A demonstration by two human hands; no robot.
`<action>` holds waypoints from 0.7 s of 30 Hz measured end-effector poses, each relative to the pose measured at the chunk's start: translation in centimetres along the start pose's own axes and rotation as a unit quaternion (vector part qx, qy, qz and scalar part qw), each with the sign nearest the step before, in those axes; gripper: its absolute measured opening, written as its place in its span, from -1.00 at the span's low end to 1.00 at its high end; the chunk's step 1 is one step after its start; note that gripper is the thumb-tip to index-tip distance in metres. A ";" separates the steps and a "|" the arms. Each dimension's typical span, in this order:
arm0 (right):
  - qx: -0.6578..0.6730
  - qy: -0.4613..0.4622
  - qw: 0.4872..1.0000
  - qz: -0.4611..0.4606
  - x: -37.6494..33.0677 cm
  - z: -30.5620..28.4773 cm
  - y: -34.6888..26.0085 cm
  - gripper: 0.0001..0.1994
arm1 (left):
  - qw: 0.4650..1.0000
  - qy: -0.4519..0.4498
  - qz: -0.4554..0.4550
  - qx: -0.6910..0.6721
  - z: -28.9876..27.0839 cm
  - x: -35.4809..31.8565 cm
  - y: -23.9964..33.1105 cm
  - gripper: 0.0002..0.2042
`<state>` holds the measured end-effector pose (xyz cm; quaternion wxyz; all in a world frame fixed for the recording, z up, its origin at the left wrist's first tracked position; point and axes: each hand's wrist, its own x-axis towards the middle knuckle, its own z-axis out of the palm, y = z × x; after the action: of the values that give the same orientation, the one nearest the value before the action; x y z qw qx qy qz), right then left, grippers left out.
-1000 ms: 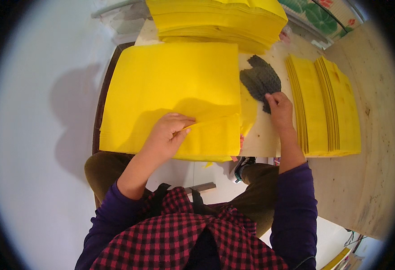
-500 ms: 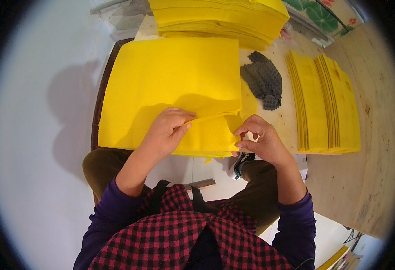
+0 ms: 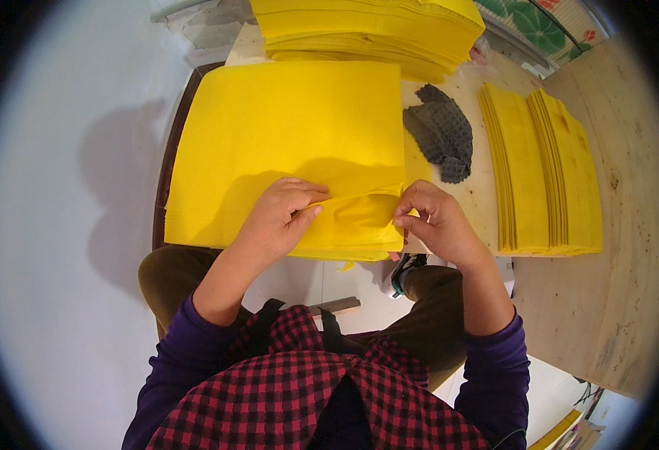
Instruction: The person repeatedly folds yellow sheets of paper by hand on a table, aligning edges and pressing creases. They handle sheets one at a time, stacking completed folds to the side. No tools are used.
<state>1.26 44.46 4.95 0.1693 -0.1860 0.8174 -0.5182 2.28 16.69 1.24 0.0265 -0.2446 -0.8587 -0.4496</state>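
"How do your arms come in?"
"Your left forearm (image 3: 230,283) slants up and rightward from below; your right forearm (image 3: 485,289) leans up and leftward, so they converge."
"And your left hand (image 3: 283,215)?"
"Its back faces up, fingers (image 3: 307,189) close together and pointing right, thumb (image 3: 305,220) just below them."
"Your right hand (image 3: 436,220)?"
"It's bent inward, index finger (image 3: 409,202) curled, its tip and the right thumb (image 3: 413,224) brought together in a pinch. Your hands stay apart from each other."

From afar, I see what seems a workshop: yellow stacks (image 3: 292,120) on a wooden table (image 3: 481,204).
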 end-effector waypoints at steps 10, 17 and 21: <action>-0.059 -0.021 0.997 -0.046 0.8 -0.7 -0.9 -0.94 | 1.000 0.013 0.016 0.004 0.1 0.1 0.1 -0.83; -0.084 0.000 0.993 -0.088 1.2 -0.5 -1.1 -0.93 | 1.000 -0.003 0.009 0.005 0.0 0.0 0.1 -0.81; 0.010 0.023 1.000 0.008 1.2 -0.3 -2.0 -0.87 | 0.999 -0.012 0.028 0.010 -0.1 0.1 -0.1 -0.79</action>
<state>0.34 43.40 6.79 0.1567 -0.1655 0.8173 -0.5293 2.12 16.63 1.25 0.0312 -0.2738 -0.8561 -0.4371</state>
